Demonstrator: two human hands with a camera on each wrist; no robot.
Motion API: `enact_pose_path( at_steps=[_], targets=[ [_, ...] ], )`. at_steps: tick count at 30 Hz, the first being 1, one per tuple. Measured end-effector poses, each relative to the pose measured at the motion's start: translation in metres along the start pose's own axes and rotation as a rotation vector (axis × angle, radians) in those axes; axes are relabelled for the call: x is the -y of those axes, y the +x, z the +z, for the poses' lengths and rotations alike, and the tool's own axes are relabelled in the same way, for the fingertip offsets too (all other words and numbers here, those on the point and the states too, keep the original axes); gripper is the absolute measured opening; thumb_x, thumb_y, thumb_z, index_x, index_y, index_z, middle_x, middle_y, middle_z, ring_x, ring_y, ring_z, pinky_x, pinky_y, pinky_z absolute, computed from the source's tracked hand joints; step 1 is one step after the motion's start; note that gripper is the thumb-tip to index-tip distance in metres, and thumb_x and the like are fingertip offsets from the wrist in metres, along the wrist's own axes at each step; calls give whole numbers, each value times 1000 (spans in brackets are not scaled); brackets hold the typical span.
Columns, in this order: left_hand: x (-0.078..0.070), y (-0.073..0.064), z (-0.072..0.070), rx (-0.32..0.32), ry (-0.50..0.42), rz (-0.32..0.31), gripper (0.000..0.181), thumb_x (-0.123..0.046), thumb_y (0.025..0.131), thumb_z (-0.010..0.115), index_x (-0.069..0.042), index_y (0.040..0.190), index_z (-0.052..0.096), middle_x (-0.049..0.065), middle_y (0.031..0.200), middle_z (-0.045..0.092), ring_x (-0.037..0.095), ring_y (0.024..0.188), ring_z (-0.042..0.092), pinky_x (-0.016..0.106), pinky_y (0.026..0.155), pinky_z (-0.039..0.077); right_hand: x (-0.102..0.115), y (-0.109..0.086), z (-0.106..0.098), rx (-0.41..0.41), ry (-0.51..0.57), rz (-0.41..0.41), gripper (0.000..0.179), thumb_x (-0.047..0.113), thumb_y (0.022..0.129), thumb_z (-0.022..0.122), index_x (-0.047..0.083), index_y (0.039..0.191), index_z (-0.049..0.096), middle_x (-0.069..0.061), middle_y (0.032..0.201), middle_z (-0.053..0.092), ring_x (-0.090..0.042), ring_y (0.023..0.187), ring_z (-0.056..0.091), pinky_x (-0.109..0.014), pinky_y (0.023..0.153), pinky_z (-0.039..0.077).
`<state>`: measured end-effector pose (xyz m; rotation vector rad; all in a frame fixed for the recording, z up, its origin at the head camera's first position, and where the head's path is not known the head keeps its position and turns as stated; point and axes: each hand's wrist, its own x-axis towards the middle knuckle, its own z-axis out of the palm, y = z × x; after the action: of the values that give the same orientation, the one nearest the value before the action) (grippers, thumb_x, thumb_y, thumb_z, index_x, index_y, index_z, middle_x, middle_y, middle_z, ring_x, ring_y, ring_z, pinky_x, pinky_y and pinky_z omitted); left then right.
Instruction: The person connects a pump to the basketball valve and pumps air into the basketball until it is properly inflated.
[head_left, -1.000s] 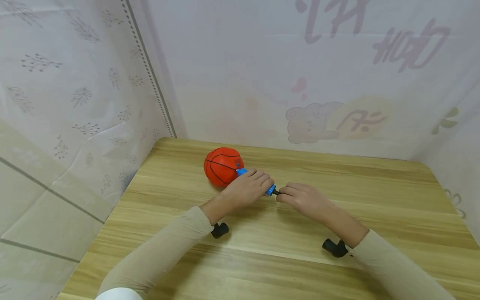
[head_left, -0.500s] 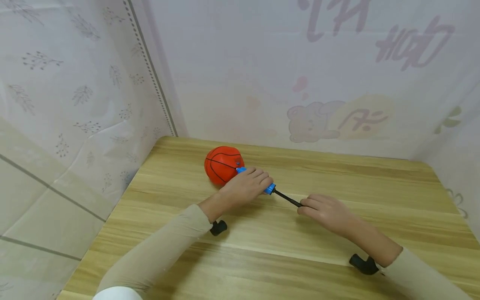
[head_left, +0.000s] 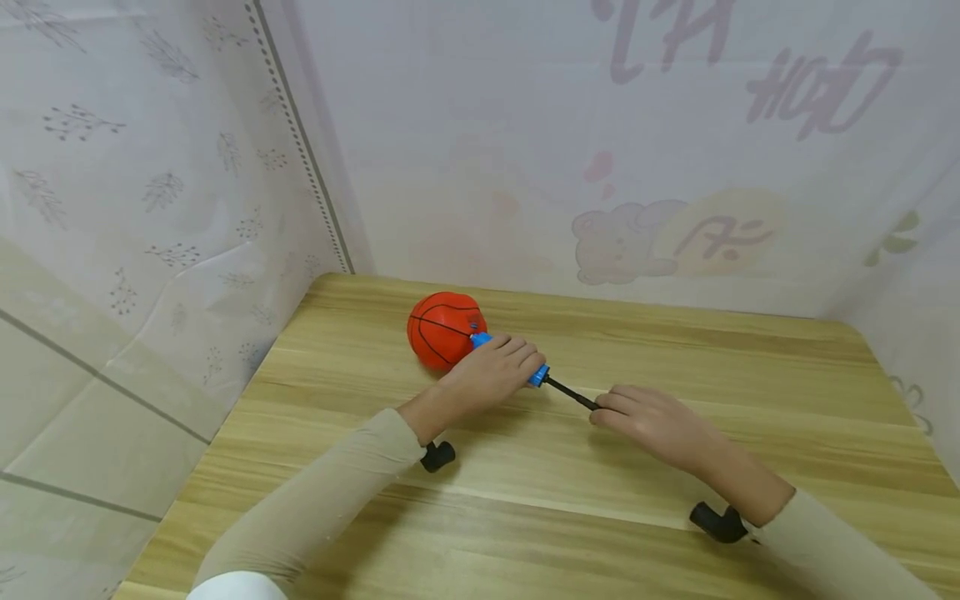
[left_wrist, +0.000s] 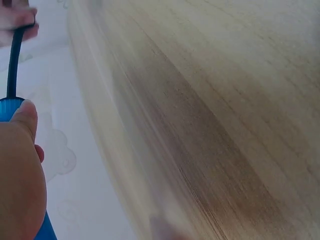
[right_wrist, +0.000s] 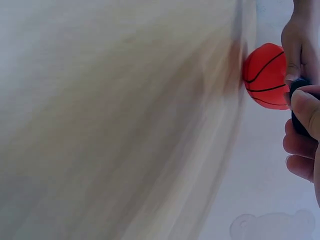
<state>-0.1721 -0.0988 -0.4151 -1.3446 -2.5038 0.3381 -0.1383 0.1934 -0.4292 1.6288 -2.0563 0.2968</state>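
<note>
An orange-red toy basketball [head_left: 437, 327] with black lines sits at the back left of the table, its surface slightly dented. Against it points the nozzle end of a blue hand pump [head_left: 537, 376]. My left hand [head_left: 487, 371] wraps round the pump's barrel and covers most of it. A black rod [head_left: 572, 392] stretches out of the barrel toward my right hand [head_left: 652, 423], which grips the pump's handle. In the right wrist view, that black handle [right_wrist: 300, 125] lies between thumb and curled fingers. Whether the nozzle is inside the ball's valve is too small to tell.
The wooden table [head_left: 600, 500] ends at a pale printed back wall [head_left: 465, 167]. Another patterned sheet [head_left: 150, 208] hangs along the left side. Black camera mounts show at the left wrist [head_left: 438, 456] and the right wrist [head_left: 717, 522].
My right hand has drawn the pump's handle out, down and to the right, baring the rod, then moved very slightly back in. My left hand and the basketball have stayed almost still.
</note>
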Motion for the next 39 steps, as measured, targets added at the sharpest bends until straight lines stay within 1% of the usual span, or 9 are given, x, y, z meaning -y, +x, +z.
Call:
enact_pose_path(
  at_steps=[4, 7, 9, 18, 20, 23, 28, 34, 39],
  targets=[
    [0, 1, 0, -4, 0, -17, 25, -30, 108, 51, -12, 125, 53, -1, 117, 58, 16, 112, 53, 31, 99, 42, -6, 17, 10, 4, 5, 9, 27, 10, 109, 44, 8, 102, 69, -2, 98, 68, -15, 83, 62, -26, 70, 54],
    [-1, 1, 0, -17, 2, -20, 25, -31, 107, 52, -12, 123, 53, -1, 115, 58, 16, 110, 54, 31, 98, 42, -10, 28, 17, 26, -17, 21, 11, 1, 95, 65, 8, 102, 69, -2, 98, 68, -15, 83, 61, -25, 70, 54],
    [-1, 1, 1, -20, 5, -14, 24, -30, 107, 53, -11, 123, 53, -1, 114, 58, 16, 109, 53, 31, 98, 41, -11, 36, 20, 39, -26, 29, 18, -3, 86, 72, 8, 101, 69, -2, 97, 68, -14, 83, 61, -24, 70, 53],
    [2, -3, 1, -10, -17, -14, 21, -25, 107, 53, -13, 124, 52, -2, 117, 57, 16, 113, 53, 32, 103, 40, -13, 46, 28, 14, -38, 27, 24, -6, 78, 79, 8, 97, 70, -1, 94, 68, -13, 79, 61, -22, 68, 52],
    [3, -2, 2, -20, -27, -7, 21, -27, 108, 52, -13, 124, 52, -2, 117, 58, 16, 113, 53, 32, 102, 40, -12, 42, 26, 8, -34, 23, 23, -5, 80, 78, 8, 98, 70, -1, 95, 68, -13, 79, 60, -23, 67, 52],
    [4, -2, 3, -25, -36, 4, 21, -27, 108, 51, -13, 124, 52, -2, 116, 57, 16, 111, 53, 31, 101, 41, -9, 30, 20, -18, -22, 5, 10, 0, 98, 62, 8, 98, 70, -2, 95, 68, -14, 78, 60, -23, 66, 52],
    [5, -2, 2, -15, -39, 5, 23, -25, 108, 51, -12, 127, 51, -1, 119, 57, 17, 115, 52, 33, 104, 41, -1, 7, 2, -51, -16, -10, 43, 15, 113, 28, 8, 99, 68, -2, 96, 67, -14, 79, 61, -25, 67, 53],
    [7, -4, 1, -24, -75, -1, 26, -25, 107, 54, -11, 128, 51, 1, 121, 58, 18, 116, 53, 34, 105, 42, 6, -13, -16, -28, -27, -17, 42, 14, 113, 30, 8, 98, 68, -2, 96, 68, -14, 81, 63, -27, 70, 55],
    [3, 0, 3, -43, -54, 6, 24, -25, 107, 54, -11, 126, 52, 0, 119, 58, 17, 114, 54, 33, 104, 41, 5, -13, -18, -24, -25, -18, 42, 14, 113, 31, 8, 97, 69, -2, 96, 68, -14, 81, 63, -27, 70, 55]
  ],
)
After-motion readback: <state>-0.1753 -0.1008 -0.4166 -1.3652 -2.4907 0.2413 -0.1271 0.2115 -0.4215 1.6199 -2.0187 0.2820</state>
